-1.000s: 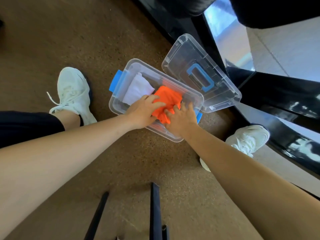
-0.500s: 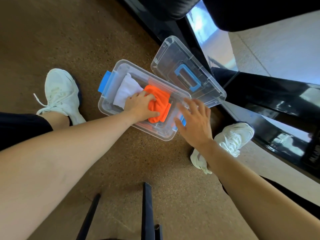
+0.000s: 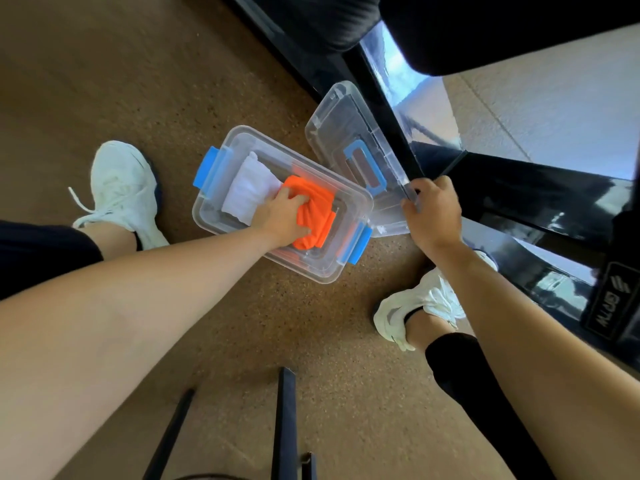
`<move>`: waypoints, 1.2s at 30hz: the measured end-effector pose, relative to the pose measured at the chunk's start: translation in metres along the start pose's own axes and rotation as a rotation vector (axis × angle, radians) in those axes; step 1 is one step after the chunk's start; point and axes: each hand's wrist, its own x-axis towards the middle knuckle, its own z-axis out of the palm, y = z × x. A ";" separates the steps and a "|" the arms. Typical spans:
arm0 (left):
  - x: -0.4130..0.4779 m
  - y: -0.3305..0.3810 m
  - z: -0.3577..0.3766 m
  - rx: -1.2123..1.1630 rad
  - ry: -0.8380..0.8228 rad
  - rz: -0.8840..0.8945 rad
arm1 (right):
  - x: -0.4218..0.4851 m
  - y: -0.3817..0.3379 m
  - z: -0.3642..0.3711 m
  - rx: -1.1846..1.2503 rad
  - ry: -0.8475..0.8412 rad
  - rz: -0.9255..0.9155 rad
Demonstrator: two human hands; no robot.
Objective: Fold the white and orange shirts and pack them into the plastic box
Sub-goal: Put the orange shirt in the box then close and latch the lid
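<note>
Left hand (image 3: 282,220) clenches the orange shirt (image 3: 317,209), covering the fabric under its fingers. Right hand (image 3: 433,213) grasps the lid (image 3: 332,126) edge, fingertips hidden. Brown speckled floor (image 3: 207,81).

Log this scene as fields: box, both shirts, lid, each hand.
Container: clear plastic box with blue latches, open, on brown floor
Item one: folded white fabric shirt, inside box
Item two: bunched orange fabric shirt, touching the white one
Cover: clear plastic lid with blue handle, off, beside box
Left: left hand, fingers curled into orange shirt
Right: right hand grips lid's edge
</note>
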 end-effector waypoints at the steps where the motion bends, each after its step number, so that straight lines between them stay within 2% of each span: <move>1: -0.005 -0.004 -0.006 -0.045 -0.017 0.018 | -0.001 -0.004 -0.003 0.020 -0.060 0.001; 4: -0.031 -0.014 -0.027 -0.154 0.016 0.058 | -0.005 -0.014 -0.010 0.141 -0.225 -0.008; 6: -0.049 -0.020 -0.042 -0.207 0.104 0.095 | -0.010 -0.022 -0.017 0.201 -0.283 -0.007; 9: -0.073 -0.033 -0.060 -0.211 0.324 0.101 | -0.020 -0.035 -0.025 0.281 -0.258 0.000; 13: -0.092 -0.059 -0.078 -0.185 0.534 -0.041 | -0.040 -0.050 -0.023 0.294 -0.176 -0.066; 15: -0.096 -0.075 -0.079 -0.226 0.517 -0.155 | -0.049 -0.055 -0.014 0.214 -0.164 -0.118; 18: -0.098 -0.089 -0.074 -0.369 0.328 -0.299 | -0.066 -0.062 0.001 0.057 -0.130 -0.224; 20: -0.099 -0.091 -0.072 -0.450 0.258 -0.308 | -0.079 -0.065 0.011 0.007 -0.105 -0.287; 27: -0.093 -0.101 -0.076 -0.774 0.238 -0.341 | -0.103 -0.065 0.047 -0.250 -0.142 -0.489; 32: -0.092 -0.103 -0.069 -0.628 0.243 -0.293 | -0.116 -0.076 0.070 -0.293 -0.206 -0.527; 36: -0.090 -0.107 -0.061 -0.502 0.313 -0.266 | -0.116 -0.074 0.068 -0.095 -0.241 -0.495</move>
